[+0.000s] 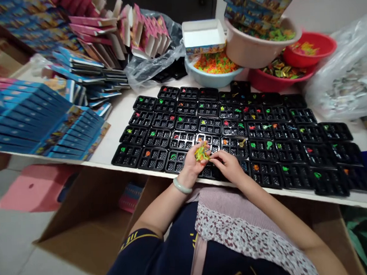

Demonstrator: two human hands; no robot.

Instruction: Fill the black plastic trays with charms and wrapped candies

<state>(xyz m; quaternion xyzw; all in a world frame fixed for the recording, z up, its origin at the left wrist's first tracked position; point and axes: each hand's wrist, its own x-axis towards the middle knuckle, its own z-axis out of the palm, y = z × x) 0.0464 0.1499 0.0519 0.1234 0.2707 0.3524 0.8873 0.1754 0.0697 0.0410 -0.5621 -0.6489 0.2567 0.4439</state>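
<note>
Left hand (191, 165): palm up, curled around small yellow-green pieces (202, 153), at the near edge of the table (117, 112). Right hand (228, 164): fingertips together beside the pieces; grip cannot be determined. Black trays (154, 158) extend left and right.

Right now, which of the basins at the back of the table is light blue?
The leftmost basin, below the open white-lined box, heaped with orange and green pieces; the others are a pinkish basin and two red basins.
</note>
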